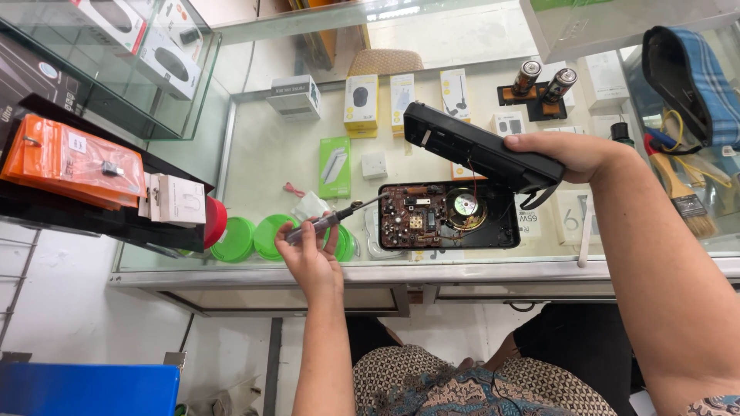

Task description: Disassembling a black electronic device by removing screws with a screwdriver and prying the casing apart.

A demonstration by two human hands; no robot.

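1. Nearest the camera, a patterned garment (462, 385) is seen over the lap, below both forearms.
2. To the left of the left hand, orange packets (73, 158) and a white box (179, 200) are set on a black shelf; green lids (250, 239) lie just beside the hand.
3. The left hand (308, 250) is closed around the handle of a screwdriver (335, 218), whose tip is pointed right, toward the circuit board.
4. Just right of that hand, an opened radio body (447, 216) is laid on the glass counter (270, 154), with its brown circuit board (416, 216) and round speaker (465, 205) exposed.
5. Above it, the black back cover (478, 146) is held tilted by the right hand (574, 154), with the fingers wrapped over its right end; thin wires run from it down to the board.
6. Beyond the right hand, two batteries (543, 81) stand upright, and a paintbrush (686, 196) lies to its right.
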